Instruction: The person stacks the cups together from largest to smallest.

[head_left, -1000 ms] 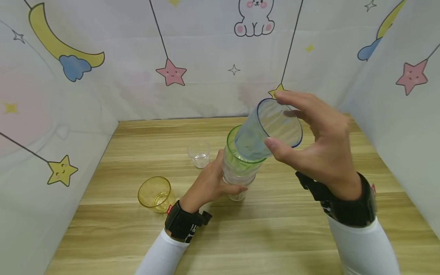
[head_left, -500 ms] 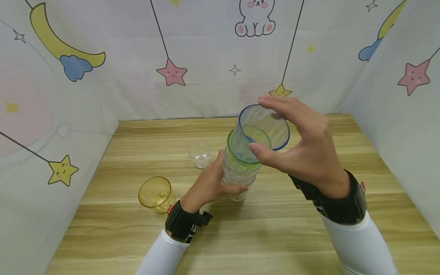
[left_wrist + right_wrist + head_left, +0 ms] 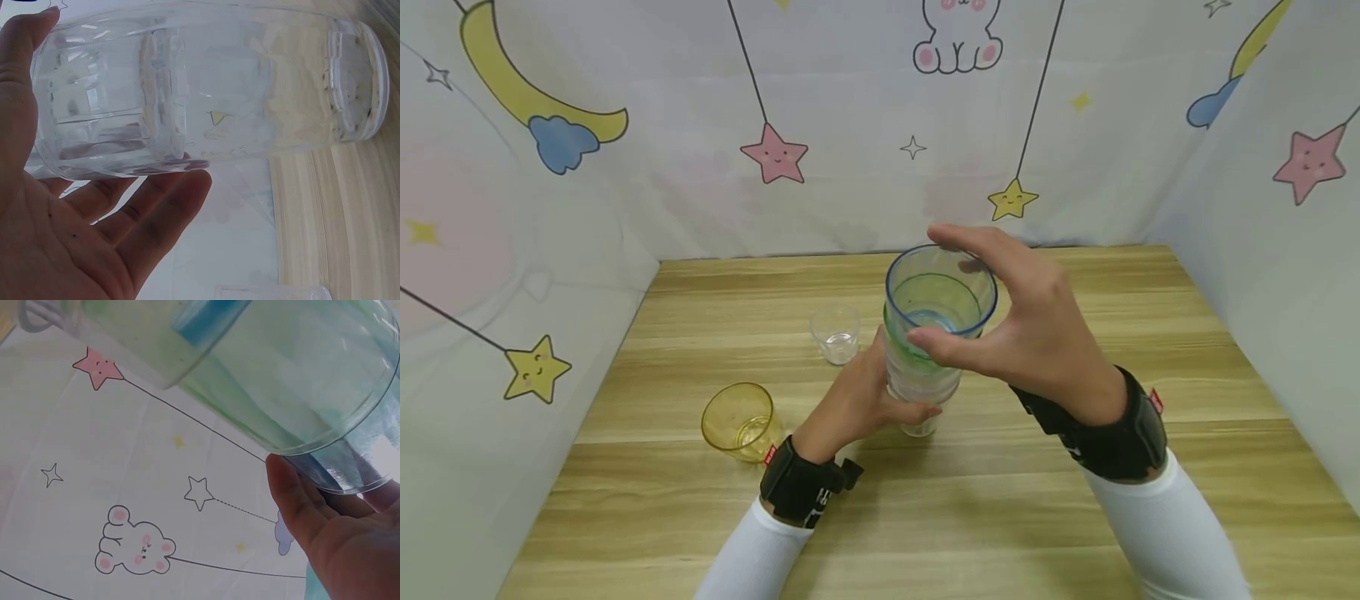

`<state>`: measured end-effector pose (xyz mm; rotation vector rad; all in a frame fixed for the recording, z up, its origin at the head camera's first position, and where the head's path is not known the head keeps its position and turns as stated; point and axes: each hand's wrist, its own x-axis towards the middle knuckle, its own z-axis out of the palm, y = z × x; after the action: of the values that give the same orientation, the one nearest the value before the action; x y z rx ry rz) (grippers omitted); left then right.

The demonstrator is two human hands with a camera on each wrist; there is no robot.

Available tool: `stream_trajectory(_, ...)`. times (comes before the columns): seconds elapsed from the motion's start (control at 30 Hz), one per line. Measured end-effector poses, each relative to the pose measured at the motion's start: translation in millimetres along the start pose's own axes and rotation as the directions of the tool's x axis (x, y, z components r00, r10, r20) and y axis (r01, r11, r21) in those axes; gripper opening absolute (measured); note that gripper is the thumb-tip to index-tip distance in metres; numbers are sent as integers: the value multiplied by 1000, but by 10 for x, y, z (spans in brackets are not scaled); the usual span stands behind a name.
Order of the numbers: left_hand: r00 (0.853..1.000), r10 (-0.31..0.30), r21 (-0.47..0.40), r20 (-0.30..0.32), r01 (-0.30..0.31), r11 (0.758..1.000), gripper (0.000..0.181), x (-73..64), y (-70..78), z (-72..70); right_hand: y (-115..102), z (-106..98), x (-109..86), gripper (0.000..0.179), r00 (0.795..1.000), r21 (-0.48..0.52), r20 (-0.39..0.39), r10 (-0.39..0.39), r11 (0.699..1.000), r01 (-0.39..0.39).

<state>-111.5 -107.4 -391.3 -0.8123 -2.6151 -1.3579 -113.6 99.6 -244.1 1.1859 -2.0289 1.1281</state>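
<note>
Head view: at frame centre the left hand [image 3: 857, 400] grips the stack of cups [image 3: 921, 383] low on its wall, steadying it on the counter [image 3: 1000, 517]. The right hand [image 3: 1022, 333] pinches the blue-rimmed cup [image 3: 940, 292] at its rim, seated in the green-rimmed cup.

Left wrist view: fingers [image 3: 156, 219] curl round the clear stack.

Right wrist view: the thumb [image 3: 300, 506] presses the blue-rimmed cup's rim, lower right.

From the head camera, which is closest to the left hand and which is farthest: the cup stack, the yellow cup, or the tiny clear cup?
1. Cup stack: the left hand grips it, mid-table.
2. Yellow cup: lying just left of the wrist.
3. Tiny clear cup: farther back. Its gap is close to the yellow cup's, so this order is unsure.
</note>
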Motion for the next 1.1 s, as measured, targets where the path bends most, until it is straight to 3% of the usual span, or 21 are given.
stream_trajectory(0.13,1000,0,5,0,0,1000,108,6,7,-1,21,9,-8,82,1000,44,10,23,999,-23)
stream_trajectory(0.33,1000,-1,25,2,1,1000,105,-9,6,-25,66,77,-74,85,994,204,30,106,973,-110)
stream_trajectory(0.6,999,-19,26,35,18,999,101,-35,48,-72,151,184,-200,102,971,404,89,222,883,-239)
stream_trajectory(0.77,997,-48,28,59,46,999,103,-59,80,-90,201,250,-279,94,955,466,101,279,835,-293)
stream_trajectory(0.97,995,-51,66,84,45,997,103,-101,156,-130,293,346,-395,89,939,508,135,317,792,-340)
stream_trajectory(1.1,995,-40,105,87,31,994,101,-149,225,-168,367,421,-469,95,940,519,154,306,784,-340)
